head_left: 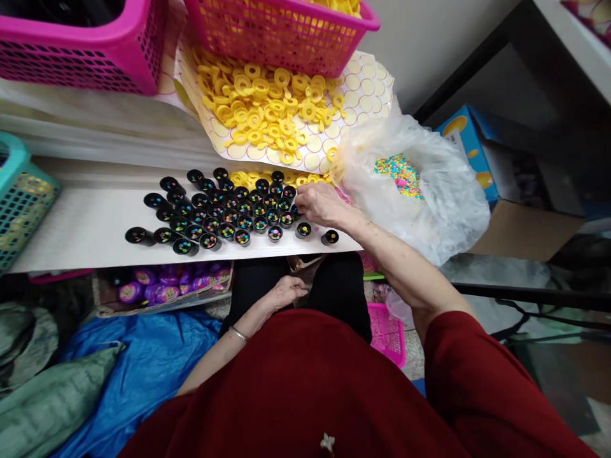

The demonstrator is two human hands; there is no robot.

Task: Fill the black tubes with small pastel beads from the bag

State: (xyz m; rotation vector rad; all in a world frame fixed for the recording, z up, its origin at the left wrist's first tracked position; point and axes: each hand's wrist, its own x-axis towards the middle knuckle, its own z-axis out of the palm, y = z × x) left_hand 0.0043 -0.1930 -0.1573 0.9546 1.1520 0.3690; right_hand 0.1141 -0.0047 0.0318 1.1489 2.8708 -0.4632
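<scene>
My right hand point(319, 202) reaches over the right end of a group of small black cups point(244, 221). Its fingers are pinched together and point down beside a black cup point(294, 209). What lies between the fingertips is hidden. Many cups hold a few small coloured candy balls. Two cups, one of them a black cup point(330, 238), stand a little apart near the front edge. On my lap rests my left hand point(286, 290), its fingers loosely curled, with nothing visible in them.
Yellow ring-shaped plastic pieces point(272, 105) lie heaped on a printed sheet behind the cups, below a pink basket point(277, 38). A clear plastic bag point(443, 197) of coloured balls point(398, 173) sits at the right. Below the white tabletop point(86, 222) is a box of purple round containers point(167, 286).
</scene>
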